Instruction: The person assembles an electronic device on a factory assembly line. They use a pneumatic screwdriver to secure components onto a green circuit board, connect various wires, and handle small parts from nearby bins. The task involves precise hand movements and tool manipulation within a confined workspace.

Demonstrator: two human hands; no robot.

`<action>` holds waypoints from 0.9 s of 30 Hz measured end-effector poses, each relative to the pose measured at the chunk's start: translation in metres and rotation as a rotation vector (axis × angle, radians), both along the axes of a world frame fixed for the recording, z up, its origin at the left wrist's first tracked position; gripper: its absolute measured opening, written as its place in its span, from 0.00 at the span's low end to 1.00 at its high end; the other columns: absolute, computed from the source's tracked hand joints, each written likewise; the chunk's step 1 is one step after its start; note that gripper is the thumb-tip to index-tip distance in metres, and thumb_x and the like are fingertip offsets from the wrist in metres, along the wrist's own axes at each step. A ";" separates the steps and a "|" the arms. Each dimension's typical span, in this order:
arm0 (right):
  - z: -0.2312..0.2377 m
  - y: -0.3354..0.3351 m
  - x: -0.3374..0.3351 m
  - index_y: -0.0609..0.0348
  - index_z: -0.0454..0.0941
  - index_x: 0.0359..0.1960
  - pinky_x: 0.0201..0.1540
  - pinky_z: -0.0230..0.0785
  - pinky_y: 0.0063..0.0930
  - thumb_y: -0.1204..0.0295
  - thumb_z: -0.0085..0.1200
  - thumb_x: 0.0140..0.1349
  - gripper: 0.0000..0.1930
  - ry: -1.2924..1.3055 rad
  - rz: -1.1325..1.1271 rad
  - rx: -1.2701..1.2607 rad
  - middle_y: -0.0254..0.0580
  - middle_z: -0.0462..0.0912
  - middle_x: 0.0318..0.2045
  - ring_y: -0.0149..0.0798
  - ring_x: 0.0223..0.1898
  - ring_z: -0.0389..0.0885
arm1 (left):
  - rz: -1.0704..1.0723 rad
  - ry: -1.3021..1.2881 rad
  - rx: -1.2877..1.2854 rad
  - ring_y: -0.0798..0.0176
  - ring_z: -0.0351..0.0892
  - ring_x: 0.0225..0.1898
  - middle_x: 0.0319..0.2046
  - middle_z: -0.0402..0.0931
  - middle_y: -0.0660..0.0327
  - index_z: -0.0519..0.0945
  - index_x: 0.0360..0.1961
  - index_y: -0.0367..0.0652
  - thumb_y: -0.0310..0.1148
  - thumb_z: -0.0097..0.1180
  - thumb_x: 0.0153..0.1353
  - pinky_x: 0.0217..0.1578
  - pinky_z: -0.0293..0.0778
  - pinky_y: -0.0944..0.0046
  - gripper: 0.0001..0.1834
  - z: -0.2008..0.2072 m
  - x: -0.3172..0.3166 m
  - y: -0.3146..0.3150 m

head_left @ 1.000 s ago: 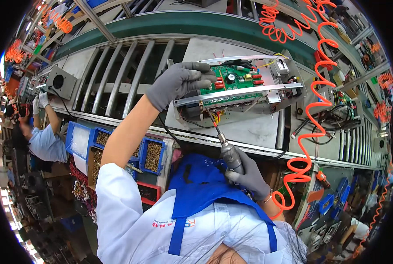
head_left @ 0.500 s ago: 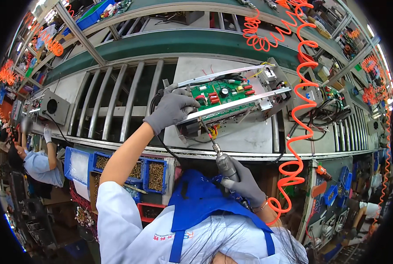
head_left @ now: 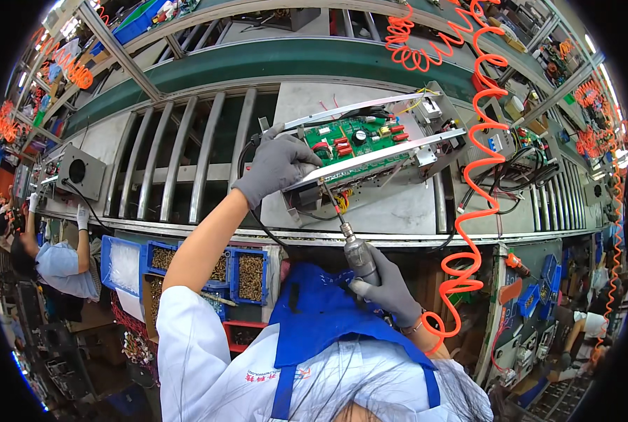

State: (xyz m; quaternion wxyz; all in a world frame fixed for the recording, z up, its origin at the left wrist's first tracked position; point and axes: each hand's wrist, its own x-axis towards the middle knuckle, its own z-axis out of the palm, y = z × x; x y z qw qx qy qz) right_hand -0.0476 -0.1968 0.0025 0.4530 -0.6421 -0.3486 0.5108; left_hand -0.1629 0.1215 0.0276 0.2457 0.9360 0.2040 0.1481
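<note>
While the left hand (head_left: 275, 165) in a grey glove grasps the left end of the metal chassis (head_left: 370, 158), the unit is lifted and tilted above the grey work plate (head_left: 398, 211), at about 12 o'clock from the person's body. The chassis is a long open frame of bare silver metal. Inside it sits a green circuit board (head_left: 352, 137) with red components, 1 round black part and some small white connectors. Yellow and red wires (head_left: 342, 200) hang from its lower edge, and a black cable (head_left: 257, 218) curves down from its left end.

The right hand (head_left: 391, 288), also in a grey glove, is clenched around a pneumatic screwdriver (head_left: 359, 257). Its thin bit (head_left: 333, 207) points up, toward 11 o'clock, and the tip meets the lower rail of the chassis. An orange coiled air hose (head_left: 475, 211) runs down at 3 o'clock from the screwdriver.

At 9 o'clock from the right hand, below the edge of the bench, there is a row of blue parts bins (head_left: 208, 264). At least 2 of them hold small brass-coloured screws (head_left: 249, 274); 1 bin at the left end holds something white (head_left: 125, 266), I cannot tell what. Behind the bins, metal rollers (head_left: 180, 162) lie side by side.
</note>
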 end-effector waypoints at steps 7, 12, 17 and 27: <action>-0.010 0.009 -0.025 0.62 0.58 0.71 0.46 0.74 0.34 0.55 0.69 0.49 0.49 -0.278 -0.007 -0.011 0.52 0.84 0.42 0.42 0.40 0.84 | -0.017 0.037 0.014 0.69 0.80 0.46 0.33 0.84 0.69 0.90 0.34 0.59 0.35 0.66 0.52 0.70 0.49 0.53 0.08 0.001 -0.001 0.002; -0.007 0.014 -0.029 0.61 0.60 0.71 0.46 0.74 0.33 0.57 0.69 0.50 0.48 -0.162 0.010 0.011 0.49 0.84 0.40 0.39 0.39 0.83 | -0.016 0.033 -0.003 0.69 0.81 0.46 0.33 0.84 0.70 0.90 0.35 0.59 0.35 0.66 0.52 0.70 0.49 0.53 0.08 0.002 -0.002 0.003; 0.004 -0.005 -0.015 0.61 0.61 0.71 0.51 0.71 0.29 0.61 0.68 0.50 0.46 -0.043 -0.010 0.006 0.45 0.83 0.45 0.34 0.44 0.80 | 0.001 0.043 0.015 0.69 0.81 0.45 0.33 0.84 0.70 0.89 0.34 0.60 0.36 0.66 0.52 0.70 0.49 0.53 0.07 -0.001 0.000 0.002; 0.011 0.001 -0.007 0.63 0.61 0.70 0.52 0.70 0.27 0.62 0.68 0.49 0.46 -0.001 -0.033 -0.009 0.43 0.81 0.48 0.31 0.47 0.78 | -0.011 0.000 0.040 0.69 0.81 0.45 0.33 0.84 0.71 0.89 0.34 0.60 0.36 0.67 0.53 0.70 0.50 0.53 0.07 -0.004 -0.001 0.002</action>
